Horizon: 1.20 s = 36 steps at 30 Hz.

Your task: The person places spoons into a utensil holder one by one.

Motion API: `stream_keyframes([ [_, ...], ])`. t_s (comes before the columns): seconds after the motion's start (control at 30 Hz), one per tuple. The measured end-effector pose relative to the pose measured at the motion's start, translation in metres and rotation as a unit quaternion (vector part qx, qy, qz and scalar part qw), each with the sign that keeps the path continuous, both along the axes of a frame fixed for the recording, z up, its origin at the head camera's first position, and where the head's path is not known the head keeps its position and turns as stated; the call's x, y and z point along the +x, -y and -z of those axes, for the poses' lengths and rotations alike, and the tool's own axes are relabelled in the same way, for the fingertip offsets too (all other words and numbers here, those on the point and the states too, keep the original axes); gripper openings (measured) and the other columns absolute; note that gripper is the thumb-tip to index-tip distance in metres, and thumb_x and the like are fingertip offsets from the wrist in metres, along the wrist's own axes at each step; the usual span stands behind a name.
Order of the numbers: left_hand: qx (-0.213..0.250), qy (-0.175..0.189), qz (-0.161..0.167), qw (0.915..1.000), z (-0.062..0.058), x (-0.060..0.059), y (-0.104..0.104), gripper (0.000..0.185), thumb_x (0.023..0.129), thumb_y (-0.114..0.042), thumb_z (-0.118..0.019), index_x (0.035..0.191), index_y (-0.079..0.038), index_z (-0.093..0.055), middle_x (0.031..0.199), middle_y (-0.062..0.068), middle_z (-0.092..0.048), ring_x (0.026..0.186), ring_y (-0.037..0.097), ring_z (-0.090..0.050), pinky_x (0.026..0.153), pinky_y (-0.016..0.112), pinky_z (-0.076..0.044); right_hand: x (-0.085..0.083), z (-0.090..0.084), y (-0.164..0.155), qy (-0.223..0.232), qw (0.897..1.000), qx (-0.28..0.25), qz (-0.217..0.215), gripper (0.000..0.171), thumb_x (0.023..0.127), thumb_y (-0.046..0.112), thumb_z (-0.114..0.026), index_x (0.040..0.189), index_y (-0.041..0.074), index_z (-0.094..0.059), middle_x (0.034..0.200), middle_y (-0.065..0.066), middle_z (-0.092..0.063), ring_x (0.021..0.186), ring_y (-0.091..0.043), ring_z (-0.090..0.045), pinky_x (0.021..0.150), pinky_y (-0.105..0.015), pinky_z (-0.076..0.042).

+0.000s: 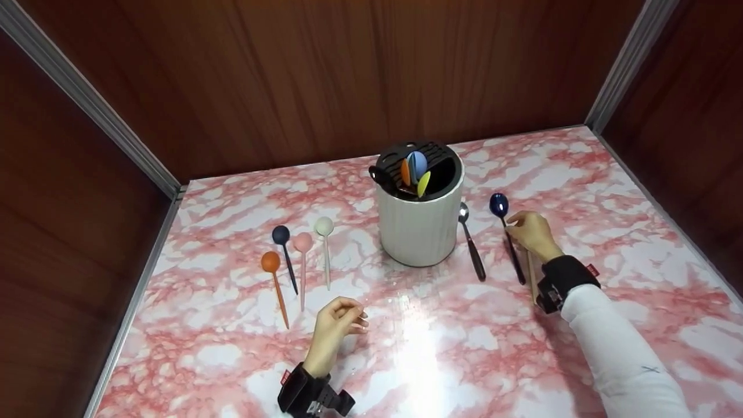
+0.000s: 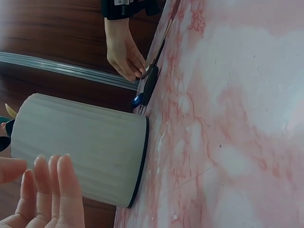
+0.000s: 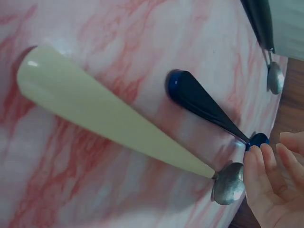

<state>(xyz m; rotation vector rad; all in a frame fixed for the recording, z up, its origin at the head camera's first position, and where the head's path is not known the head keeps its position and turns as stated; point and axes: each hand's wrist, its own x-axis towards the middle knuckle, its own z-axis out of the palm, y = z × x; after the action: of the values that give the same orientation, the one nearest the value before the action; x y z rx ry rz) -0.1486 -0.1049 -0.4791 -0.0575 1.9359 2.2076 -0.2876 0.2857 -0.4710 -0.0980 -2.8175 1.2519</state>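
Observation:
My right hand (image 1: 531,231) is on the table right of a white ribbed utensil holder (image 1: 419,229). Its fingertips (image 3: 266,166) pinch the steel bowl of a cream-handled spoon (image 3: 104,118), which lies under the hand and beside a blue spoon (image 1: 504,229). The blue spoon's dark handle (image 3: 204,107) runs next to the cream one. My left hand (image 1: 341,318) rests near the table's front, its fingers (image 2: 47,190) loosely curled and holding nothing. The holder (image 2: 80,147) contains orange, blue, yellow and black spoons (image 1: 415,168).
A steel spoon with a black handle (image 1: 471,244) lies between the holder and the blue spoon. Left of the holder lie orange (image 1: 273,278), dark blue (image 1: 284,249), pink (image 1: 302,255) and cream (image 1: 325,244) spoons. Wooden walls enclose the pink marble table (image 1: 609,220).

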Motion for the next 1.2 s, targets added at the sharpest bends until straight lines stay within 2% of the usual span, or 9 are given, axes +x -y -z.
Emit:
stream_keyframes([
  [0.13, -0.002, 0.000, 0.003, 1.0000, 0.001, 0.001, -0.002, 0.017, 0.088, -0.006, -0.056, 0.098, 0.007, -0.053, 0.075, 0.000, -0.060, 0.067, 0.012, -0.061, 0.065, 0.028, -0.057, -0.001, 0.004, 0.001, -0.021, 0.999, 0.042, 0.005, 0.025, 0.079, 0.001, -0.059, 0.098, -0.015, -0.060, 0.073, -0.019, -0.059, 0.051, -0.004, -0.047, 0.049, -0.018, -0.043],
  [0.3, 0.001, 0.002, 0.005, 1.0000, 0.003, 0.002, -0.004, 0.014, 0.087, -0.006, -0.057, 0.096, 0.004, -0.054, 0.076, 0.002, -0.060, 0.067, 0.012, -0.060, 0.064, 0.028, -0.057, -0.002, 0.010, 0.003, -0.022, 0.997, 0.076, 0.008, 0.026, 0.079, 0.002, -0.058, 0.097, -0.016, -0.060, 0.081, -0.029, -0.062, 0.067, -0.031, -0.058, 0.066, -0.035, -0.047],
  [0.4, 0.002, 0.003, 0.007, 1.0000, 0.004, 0.001, -0.005, 0.014, 0.087, -0.006, -0.058, 0.096, 0.003, -0.054, 0.076, 0.002, -0.060, 0.067, 0.012, -0.060, 0.064, 0.028, -0.057, -0.003, 0.012, 0.005, -0.014, 0.996, 0.087, 0.013, 0.026, 0.078, 0.002, -0.057, 0.096, -0.016, -0.059, 0.090, -0.033, -0.062, 0.083, -0.044, -0.059, 0.077, -0.048, -0.048],
  [0.57, 0.001, 0.003, 0.011, 0.9999, 0.006, 0.001, -0.005, 0.019, 0.088, -0.007, -0.057, 0.099, 0.008, -0.054, 0.076, 0.001, -0.061, 0.067, 0.014, -0.061, 0.064, 0.028, -0.057, -0.005, 0.011, 0.008, 0.001, 0.995, 0.100, 0.023, 0.026, 0.074, 0.001, -0.056, 0.092, -0.017, -0.061, 0.096, -0.034, -0.062, 0.092, -0.049, -0.057, 0.085, -0.053, -0.046],
  [0.77, 0.002, 0.012, 0.004, 0.9999, 0.007, 0.002, -0.005, 0.017, 0.087, -0.006, -0.057, 0.098, 0.007, -0.054, 0.075, 0.000, -0.060, 0.066, 0.012, -0.061, 0.061, 0.023, -0.056, -0.007, 0.008, 0.010, 0.044, 0.994, 0.099, 0.024, 0.027, 0.071, 0.001, -0.056, 0.089, -0.017, -0.064, 0.095, -0.034, -0.063, 0.087, -0.046, -0.059, 0.083, -0.051, -0.049],
  [0.9, 0.002, 0.013, 0.004, 0.9999, 0.008, 0.003, -0.005, 0.017, 0.088, -0.006, -0.057, 0.098, 0.007, -0.054, 0.075, 0.000, -0.061, 0.066, 0.012, -0.061, 0.061, 0.023, -0.056, -0.009, 0.006, 0.009, 0.095, 0.995, 0.028, 0.027, 0.030, 0.072, -0.001, -0.056, 0.095, -0.021, -0.061, 0.076, -0.026, -0.066, 0.061, -0.022, -0.063, 0.070, -0.036, -0.056],
  [1.0, 0.003, 0.011, 0.006, 0.9999, 0.009, 0.003, -0.004, 0.017, 0.088, -0.007, -0.057, 0.098, 0.007, -0.054, 0.076, 0.001, -0.061, 0.067, 0.012, -0.060, 0.062, 0.024, -0.056, -0.009, 0.005, 0.007, 0.140, 0.988, -0.067, 0.025, 0.031, 0.074, -0.005, -0.055, 0.100, -0.023, -0.054, 0.058, -0.008, -0.062, 0.050, -0.006, -0.058, 0.057, -0.024, -0.056],
  [1.07, 0.005, 0.010, 0.007, 0.9999, 0.010, 0.004, -0.004, 0.017, 0.088, -0.007, -0.057, 0.098, 0.006, -0.054, 0.076, 0.001, -0.060, 0.067, 0.013, -0.060, 0.062, 0.025, -0.056, -0.009, 0.004, 0.007, 0.166, 0.979, -0.118, 0.022, 0.028, 0.076, -0.006, -0.055, 0.100, -0.021, -0.051, 0.057, 0.004, -0.057, 0.050, -0.003, -0.057, 0.055, -0.020, -0.054],
  [1.2, 0.003, 0.009, 0.009, 0.9999, 0.011, 0.004, -0.003, 0.016, 0.088, -0.007, -0.056, 0.098, 0.006, -0.054, 0.077, 0.002, -0.061, 0.067, 0.013, -0.060, 0.062, 0.025, -0.057, -0.008, 0.004, 0.006, 0.186, 0.969, -0.165, 0.015, 0.019, 0.080, -0.006, -0.056, 0.096, -0.014, -0.050, 0.058, 0.006, -0.056, 0.053, -0.004, -0.058, 0.057, -0.021, -0.054],
])
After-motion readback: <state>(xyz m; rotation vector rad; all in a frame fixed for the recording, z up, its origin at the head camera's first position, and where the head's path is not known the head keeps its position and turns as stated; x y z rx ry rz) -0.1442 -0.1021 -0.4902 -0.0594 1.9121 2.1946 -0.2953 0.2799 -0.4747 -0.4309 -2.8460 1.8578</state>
